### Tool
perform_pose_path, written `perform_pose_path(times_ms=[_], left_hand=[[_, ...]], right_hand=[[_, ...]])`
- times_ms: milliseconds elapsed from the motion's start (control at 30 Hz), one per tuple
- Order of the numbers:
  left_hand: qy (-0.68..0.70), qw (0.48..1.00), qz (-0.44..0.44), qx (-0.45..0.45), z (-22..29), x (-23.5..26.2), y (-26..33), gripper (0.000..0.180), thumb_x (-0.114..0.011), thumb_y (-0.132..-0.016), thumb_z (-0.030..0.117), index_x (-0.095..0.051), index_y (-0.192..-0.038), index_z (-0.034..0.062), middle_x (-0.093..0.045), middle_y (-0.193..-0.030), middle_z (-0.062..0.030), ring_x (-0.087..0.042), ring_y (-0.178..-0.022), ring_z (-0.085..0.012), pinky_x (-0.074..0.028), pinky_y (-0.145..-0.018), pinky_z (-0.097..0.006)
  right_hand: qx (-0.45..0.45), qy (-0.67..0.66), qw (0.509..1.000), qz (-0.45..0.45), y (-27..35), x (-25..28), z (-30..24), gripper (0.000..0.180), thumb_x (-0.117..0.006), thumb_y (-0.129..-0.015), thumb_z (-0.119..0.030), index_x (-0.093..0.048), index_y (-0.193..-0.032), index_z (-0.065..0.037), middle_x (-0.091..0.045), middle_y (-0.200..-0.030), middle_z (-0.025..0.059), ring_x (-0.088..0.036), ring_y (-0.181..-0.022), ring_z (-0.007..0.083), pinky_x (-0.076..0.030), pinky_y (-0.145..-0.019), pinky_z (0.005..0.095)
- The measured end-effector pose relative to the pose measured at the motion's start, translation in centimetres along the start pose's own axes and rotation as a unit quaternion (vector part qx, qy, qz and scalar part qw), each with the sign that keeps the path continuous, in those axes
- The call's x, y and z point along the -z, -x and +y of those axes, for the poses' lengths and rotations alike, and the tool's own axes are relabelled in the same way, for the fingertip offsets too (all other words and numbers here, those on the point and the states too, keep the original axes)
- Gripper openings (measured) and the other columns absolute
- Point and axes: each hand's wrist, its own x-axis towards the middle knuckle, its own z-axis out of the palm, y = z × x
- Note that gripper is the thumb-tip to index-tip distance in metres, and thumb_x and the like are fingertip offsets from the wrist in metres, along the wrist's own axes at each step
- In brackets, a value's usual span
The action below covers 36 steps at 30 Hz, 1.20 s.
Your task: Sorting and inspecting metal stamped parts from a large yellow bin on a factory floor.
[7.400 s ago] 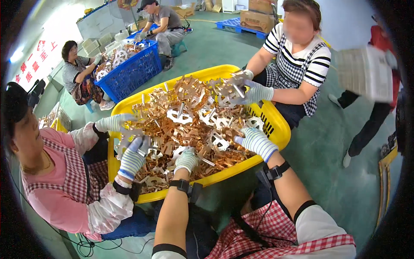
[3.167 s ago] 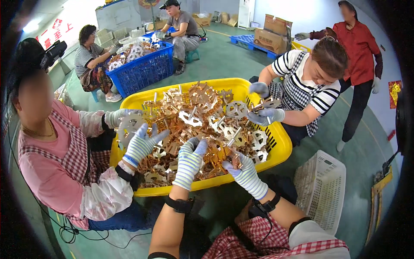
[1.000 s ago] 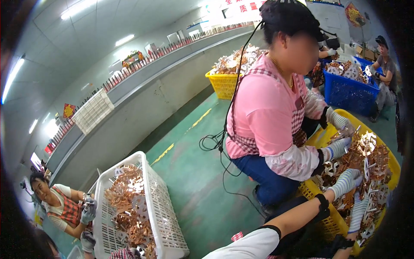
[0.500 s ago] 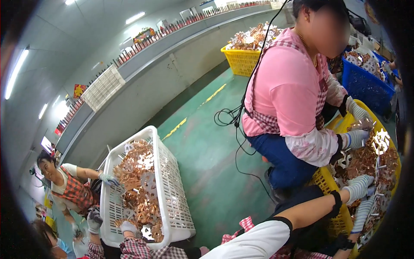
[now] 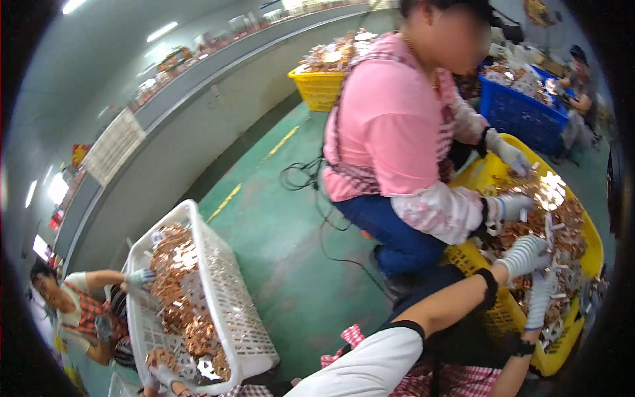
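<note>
My left hand and right hand, both gloved, rest on copper parts in the yellow crate at lower right; I cannot tell their grip.

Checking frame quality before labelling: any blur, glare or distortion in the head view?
Head view: strong fisheye, the long grey wall bows and a black vignette rings the frame; glare burns out metal parts in the yellow crate; ceiling lights bloom; slight motion softness overall, so the gloved left hand and right hand lack crisp edges; the white basket reads clearly.
</note>
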Motion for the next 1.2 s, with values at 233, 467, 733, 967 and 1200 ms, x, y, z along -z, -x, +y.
perform_pose_path(times_ms=[233,467,733,967,1200], left_hand=[[-0.109,0.975,-0.101,-0.166,5.9,3.1,0.6,0.027,-0.068,-0.074,0.03,-0.062,-0.084,0.0063,-0.062,-0.077,-0.012,-0.062,-0.074,-0.0306,-0.049,-0.065,-0.04],[-0.052,0.998,0.015,0.034,-0.2,-2.4,-2.2,0.033,-0.062,-0.084,0.028,-0.059,-0.105,0.0024,-0.062,-0.102,-0.021,-0.06,-0.095,-0.0371,-0.048,-0.081,-0.044],[0.23,0.948,-0.156,0.152,2.9,-2.7,-2.5,0.041,-0.062,-0.088,0.027,-0.054,-0.11,-0.0054,-0.065,-0.096,-0.0177,-0.062,-0.087,-0.0257,-0.049,-0.076,-0.033],[-0.009,0.987,-0.095,-0.132,2.0,-2.0,-1.9,0.035,-0.063,-0.077,0.0,-0.058,-0.111,0.0063,-0.06,-0.103,-0.0163,-0.061,-0.089,-0.035,-0.05,-0.076,-0.039],[0.162,0.969,-0.055,-0.181,4.6,-2.3,-1.5,0.043,-0.057,-0.076,-0.005,-0.056,-0.118,0.0046,-0.053,-0.119,-0.014,-0.056,-0.106,-0.0273,-0.047,-0.088,-0.033]], right_hand=[[-0.544,-0.489,0.676,-0.091,-2.1,8.0,6.2,0.026,-0.052,-0.089,-0.01,-0.054,-0.111,0.004,-0.059,-0.098,0.0156,-0.056,-0.089,0.0197,-0.049,-0.079,0.035],[-0.293,-0.332,0.89,-0.108,-1.6,12.8,6.7,0.04,-0.061,-0.077,-0.005,-0.058,-0.116,-0.001,-0.065,-0.104,0.0126,-0.062,-0.097,0.0249,-0.045,-0.091,0.038],[-0.115,-0.196,0.969,-0.098,-1.1,15.0,6.2,0.045,-0.053,-0.074,0.005,-0.059,-0.117,-0.009,-0.063,-0.111,0.0157,-0.06,-0.102,0.0288,-0.046,-0.091,0.0384],[-0.363,-0.615,0.679,-0.172,-3.9,17.8,5.4,0.06,-0.068,-0.082,-0.028,-0.046,-0.131,-0.002,-0.058,-0.115,0.01,-0.058,-0.099,0.0164,-0.048,-0.086,0.0297],[-0.301,-0.398,0.813,-0.3,-2.2,15.2,3.9,0.059,-0.064,-0.083,-0.028,-0.045,-0.127,0.005,-0.059,-0.116,0.0226,-0.057,-0.108,0.0291,-0.044,-0.094,0.0354]])
